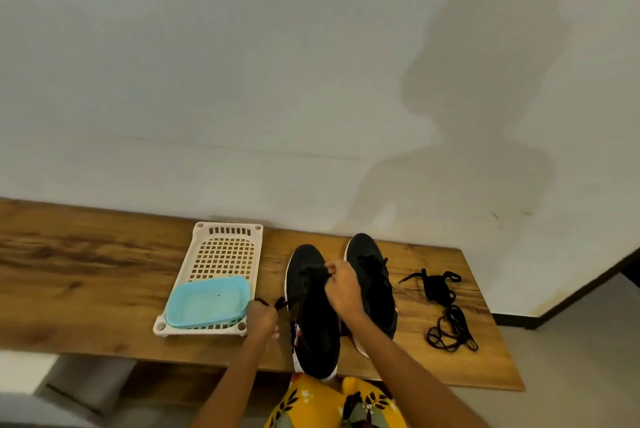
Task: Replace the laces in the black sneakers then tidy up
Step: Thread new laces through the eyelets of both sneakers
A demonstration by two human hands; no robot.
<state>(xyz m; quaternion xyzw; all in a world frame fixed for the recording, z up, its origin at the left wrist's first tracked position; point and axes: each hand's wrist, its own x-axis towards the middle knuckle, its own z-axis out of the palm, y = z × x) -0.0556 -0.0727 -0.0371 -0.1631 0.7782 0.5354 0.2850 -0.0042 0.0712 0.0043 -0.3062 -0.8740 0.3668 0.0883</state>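
Two black sneakers with white soles stand side by side on the wooden table point(86, 275), toes toward the wall. Over the left sneaker point(313, 320) my right hand point(343, 289) pinches its black lace near the eyelets. My left hand point(261, 318) is beside that shoe's left edge and grips the lace's other end, which sticks out above my fingers. The right sneaker point(372, 275) is partly hidden behind my right wrist. A loose bundle of black laces point(445, 310) lies on the table to the right of the shoes.
A white perforated plastic tray point(221, 251) lies left of the shoes with a light blue container point(207, 303) in its near end. The wall runs along the table's far edge. The table's right edge is just past the loose laces.
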